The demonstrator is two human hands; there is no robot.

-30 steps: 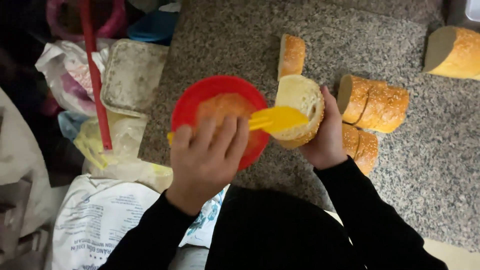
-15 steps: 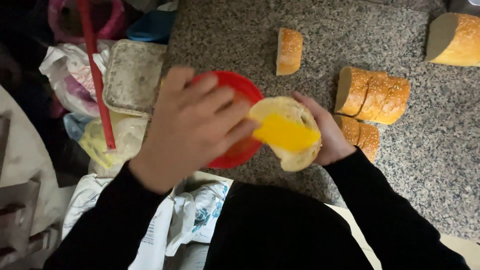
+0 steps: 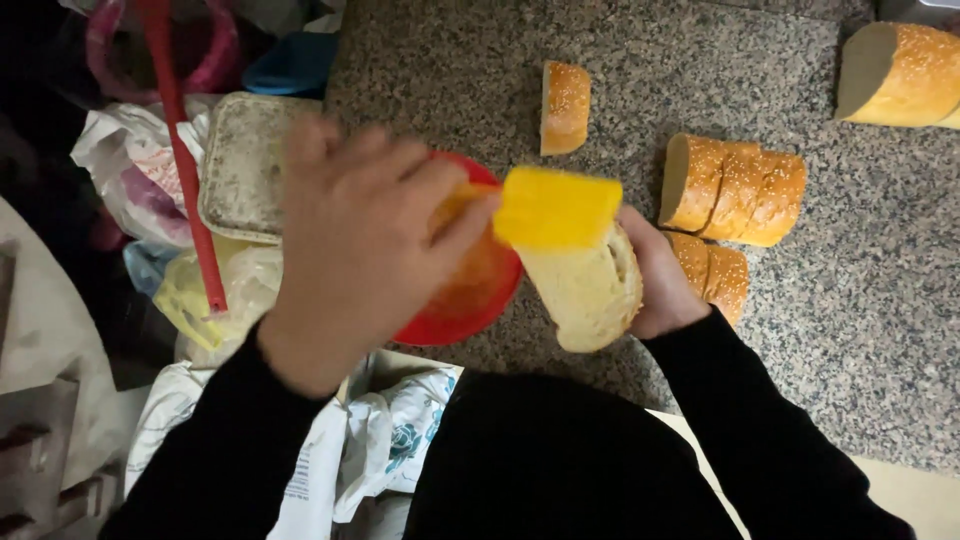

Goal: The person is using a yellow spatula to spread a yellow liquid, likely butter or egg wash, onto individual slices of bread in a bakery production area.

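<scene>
Red bowl (image 3: 470,300) sits near the front edge of the speckled stone desk (image 3: 720,60), and it has an orange spread inside, though most of it is hidden under the left hand (image 3: 355,245), so how full it is can't be told. That left hand is curled around the handle of a yellow spatula (image 3: 555,207), whose flat blade is laid across the top of a slice (image 3: 585,285) of white bread. The right hand (image 3: 660,280) cups that slice from the far side, fingers wrapped round the crust, holding it tilted just right of the bowl and touching its rim. Right behind the right hand there's a stack of sesame-crusted slices (image 3: 735,190), plus a couple more lower down (image 3: 715,275). One lone slice (image 3: 565,105) stands further back on the desk, well apart, and a big loaf end (image 3: 900,75) is off in the top right corner. Left of the desk edge a flat rectangular tub (image 3: 245,165) with a speckled lid rests on crumpled plastic bags (image 3: 130,165), next to a red stick (image 3: 180,150). Another printed bag (image 3: 395,440) lies under the left sleeve.
</scene>
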